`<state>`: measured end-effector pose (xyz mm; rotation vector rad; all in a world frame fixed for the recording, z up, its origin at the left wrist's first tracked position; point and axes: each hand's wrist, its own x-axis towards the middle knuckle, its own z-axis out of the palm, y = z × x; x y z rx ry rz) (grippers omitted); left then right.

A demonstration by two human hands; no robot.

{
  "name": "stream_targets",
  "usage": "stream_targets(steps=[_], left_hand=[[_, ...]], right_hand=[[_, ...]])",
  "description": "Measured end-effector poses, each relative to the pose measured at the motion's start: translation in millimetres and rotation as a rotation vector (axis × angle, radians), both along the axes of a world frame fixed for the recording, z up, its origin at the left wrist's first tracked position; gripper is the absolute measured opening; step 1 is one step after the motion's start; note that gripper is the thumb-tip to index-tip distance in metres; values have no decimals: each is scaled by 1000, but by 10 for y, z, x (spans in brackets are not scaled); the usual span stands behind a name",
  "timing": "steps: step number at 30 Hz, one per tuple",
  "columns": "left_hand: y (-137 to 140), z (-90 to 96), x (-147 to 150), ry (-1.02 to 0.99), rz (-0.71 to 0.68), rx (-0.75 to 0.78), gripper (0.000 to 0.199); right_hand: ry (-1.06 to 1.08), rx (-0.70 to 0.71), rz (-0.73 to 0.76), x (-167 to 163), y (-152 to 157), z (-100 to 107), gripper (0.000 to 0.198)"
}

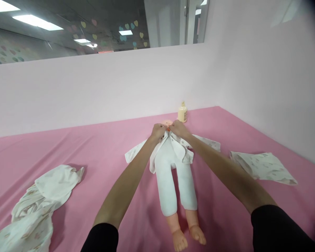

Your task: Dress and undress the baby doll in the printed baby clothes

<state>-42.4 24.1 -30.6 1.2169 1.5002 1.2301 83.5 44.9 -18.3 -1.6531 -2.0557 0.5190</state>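
Observation:
A baby doll [164, 178] with a white cloth body lies on its back, its bare feet toward me. It wears a small white printed jacket [154, 157], which hangs apart over the belly with its sleeves spread out to both sides. At the doll's neck my left hand [159, 131] is closed on the left edge of the jacket's collar. My right hand [180, 128] pinches the collar's other edge, close beside the left. Between the hands a bit of orange shows at the neck. Most of the doll's head is hidden behind my hands.
Behind the doll's head stands a cream pump bottle [182, 112]. Folded printed cloth [264, 167] lies at the right, and a crumpled white printed garment [47, 196] at the left. The pink sheet [99, 147] meets white walls at the back and right.

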Motion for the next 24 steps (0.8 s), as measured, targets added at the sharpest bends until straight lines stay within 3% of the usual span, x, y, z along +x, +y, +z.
stream_targets(steps=[5, 10, 14, 18, 20, 24], left_hand=[[18, 27, 57, -20, -106, -38, 21], [-35, 45, -9, 23, -145, -90, 4], [-304, 91, -126, 137, -127, -85, 37], [-780, 33, -396, 509, -86, -45, 57], [-996, -48, -551, 628, -66, -24, 51], [-1229, -211, -761, 668, -144, -6, 26]], right_hand=[[146, 44, 107, 10, -25, -37, 20], [219, 23, 155, 18, -20, -140, 18], [228, 47, 145, 49, -126, -148, 21], [190, 158, 96, 199, -512, -168, 31], [167, 197, 111, 296, -795, -188, 34], [78, 89, 323, 421, -1311, -210, 46]])
